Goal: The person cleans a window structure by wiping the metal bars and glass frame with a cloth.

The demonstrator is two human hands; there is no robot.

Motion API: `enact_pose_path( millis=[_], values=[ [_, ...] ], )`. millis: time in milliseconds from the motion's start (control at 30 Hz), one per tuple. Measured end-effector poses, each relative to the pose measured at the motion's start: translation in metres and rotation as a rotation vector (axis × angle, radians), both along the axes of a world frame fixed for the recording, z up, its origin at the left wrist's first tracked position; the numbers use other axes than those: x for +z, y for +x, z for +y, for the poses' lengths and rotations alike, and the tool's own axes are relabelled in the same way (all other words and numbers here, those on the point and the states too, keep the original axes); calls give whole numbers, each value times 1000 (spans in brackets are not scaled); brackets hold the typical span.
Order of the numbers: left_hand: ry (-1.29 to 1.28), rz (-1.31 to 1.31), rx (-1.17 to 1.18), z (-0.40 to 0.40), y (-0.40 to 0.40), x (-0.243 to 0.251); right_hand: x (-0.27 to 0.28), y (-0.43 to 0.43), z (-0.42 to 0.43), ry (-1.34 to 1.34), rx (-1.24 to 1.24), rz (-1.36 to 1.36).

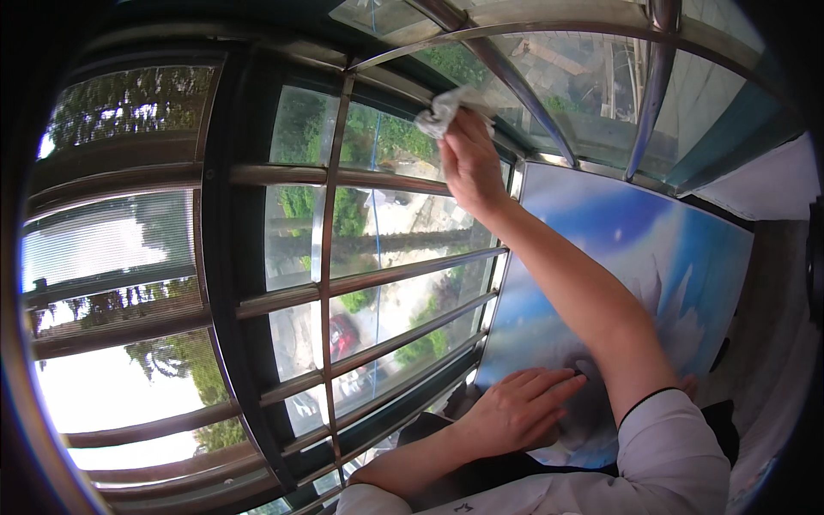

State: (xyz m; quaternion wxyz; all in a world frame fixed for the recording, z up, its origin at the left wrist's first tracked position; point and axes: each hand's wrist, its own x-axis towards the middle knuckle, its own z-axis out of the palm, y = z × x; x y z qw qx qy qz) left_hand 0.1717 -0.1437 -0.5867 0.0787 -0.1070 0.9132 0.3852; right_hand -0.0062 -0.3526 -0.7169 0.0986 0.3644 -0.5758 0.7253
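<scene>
My right hand (475,158) reaches up to the upper frame of the barred window and grips a crumpled white tissue or thin cloth (454,111). The wad is slightly blurred and lies over the dark green window frame (402,87); whether it presses on the frame cannot be told. Low in the view, my left hand (515,412) is bent in front of my body with its fingers stretched to the right. Nothing shows in its grasp. Beneath and beyond it is a smooth panel (573,257) printed with a blue sky and pale petals.
Stainless steel bars (412,275) cross the window, joined by an upright bar (329,244). More metal tubes (515,77) run overhead at the right. A dark window stile (222,193) stands left, beside a screened pane (109,238). Outside, a blue cord (376,257) hangs before trees and ground far below.
</scene>
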Motion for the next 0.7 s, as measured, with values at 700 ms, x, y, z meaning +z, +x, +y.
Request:
enact_pose_path(
  millis=[700],
  values=[
    [44, -68, 9, -2, -10, -1, -107, 21, 4, 238, 53, -249]
  ],
)
